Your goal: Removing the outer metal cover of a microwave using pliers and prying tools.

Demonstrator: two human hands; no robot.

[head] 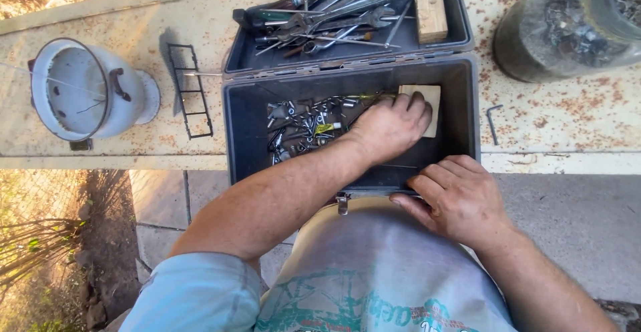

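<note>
A dark grey toolbox (467,105) stands open on a rust-speckled white bench (561,125). My left hand (390,128) reaches down inside it, fingers curled over a pale wooden block (433,98) at the box's right side. Loose chain links, bolts and small metal parts (304,128) lie beside that hand. My right hand (457,198) grips the near rim of the toolbox. The removable tray (461,35) behind holds wrenches, pliers and screwdrivers (334,12) plus a second wooden block (431,12).
A white enamel pot (87,88) lies on its side at the left, next to a small black wire rack (190,92). A hex key (493,122) lies right of the box. A glass jar (567,25) of metal bits stands at top right. Paving stones (567,225) below.
</note>
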